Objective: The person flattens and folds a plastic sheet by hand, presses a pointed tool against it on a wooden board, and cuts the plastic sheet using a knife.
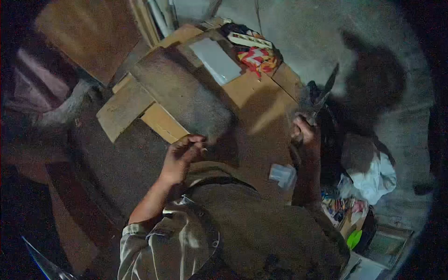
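Note:
My left hand [182, 156] is closed in a pinch near the middle, by the end of a tan board strip [163, 122]; what its fingers hold is too small to make out. On the right, my right hand [303, 130] is closed around dark scissors [326, 88], whose blades point up and are parted. A dark, rounded padded surface [191, 98] lies beyond my left hand. Below my right hand sits a small clear plastic item [282, 175].
A white sheet [216, 59] and a red and yellow cloth [257, 60] lie at the back of the cardboard surface [261, 100]. At the right are a white bag [375, 177] and a frame [388, 242]. A brown panel [93, 37] stands at the upper left.

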Tool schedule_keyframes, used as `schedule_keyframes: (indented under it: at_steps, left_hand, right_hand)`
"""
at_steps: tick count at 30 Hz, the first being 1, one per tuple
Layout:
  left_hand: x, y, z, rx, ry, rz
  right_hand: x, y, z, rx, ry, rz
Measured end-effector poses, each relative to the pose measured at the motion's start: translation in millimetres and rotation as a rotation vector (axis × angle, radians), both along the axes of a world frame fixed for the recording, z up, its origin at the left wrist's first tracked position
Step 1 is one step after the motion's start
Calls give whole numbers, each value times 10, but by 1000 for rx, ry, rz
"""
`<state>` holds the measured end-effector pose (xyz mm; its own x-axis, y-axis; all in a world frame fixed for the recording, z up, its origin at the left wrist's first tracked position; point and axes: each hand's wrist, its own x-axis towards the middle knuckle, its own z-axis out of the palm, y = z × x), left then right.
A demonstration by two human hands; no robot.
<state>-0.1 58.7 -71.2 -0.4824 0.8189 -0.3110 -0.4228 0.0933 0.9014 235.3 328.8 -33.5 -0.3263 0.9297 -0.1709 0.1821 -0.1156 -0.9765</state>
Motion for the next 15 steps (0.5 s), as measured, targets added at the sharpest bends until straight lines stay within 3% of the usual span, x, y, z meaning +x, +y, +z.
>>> schedule_keyframes:
  at_steps: [3, 6, 11, 12, 15]
  left_hand:
    - [37, 20, 48, 19, -72, -86]
    - [94, 105, 137, 106, -65, -116]
    - [94, 37, 208, 334, -383, -102]
    - [53, 4, 247, 368, -228, -107]
    - [-18, -125, 266, 437, -241, -113]
  right_hand:
    - [-291, -314, 74, -195, 220, 142]
    - [-565, -522, 175, -525, 447, 640]
    - [-958, -939, 491, -627, 501, 867]
    - [-1009, -957, 525, -581, 492, 872]
    - [-1117, -1002, 602, -594, 507, 871]
